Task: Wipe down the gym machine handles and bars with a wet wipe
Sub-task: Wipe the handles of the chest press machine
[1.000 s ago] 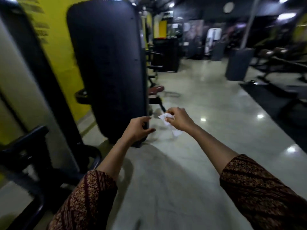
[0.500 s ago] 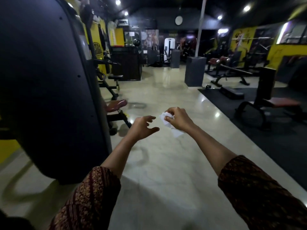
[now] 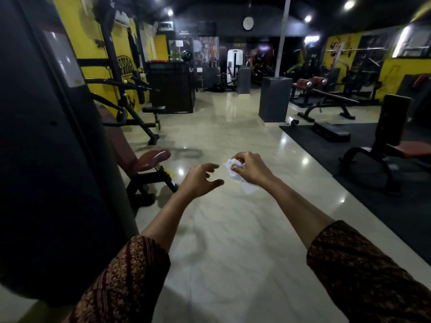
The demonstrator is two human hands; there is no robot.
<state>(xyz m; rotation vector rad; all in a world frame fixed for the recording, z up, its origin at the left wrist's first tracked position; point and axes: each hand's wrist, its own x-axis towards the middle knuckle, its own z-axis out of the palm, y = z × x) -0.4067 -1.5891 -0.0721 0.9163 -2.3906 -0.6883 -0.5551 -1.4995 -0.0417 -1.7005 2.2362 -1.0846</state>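
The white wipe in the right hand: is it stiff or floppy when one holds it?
Probably floppy: the wipe is crumpled in the right hand and its free end droops below. Likely light too: a mere pinch carries it.

Both bare forearms stretch forward, the left grip [image 3: 200, 181] empty with fingers [image 3: 210, 167] loosely spread, the right grip [image 3: 251, 170] just beside it pinching a crumpled white wet wipe [image 3: 233, 170].
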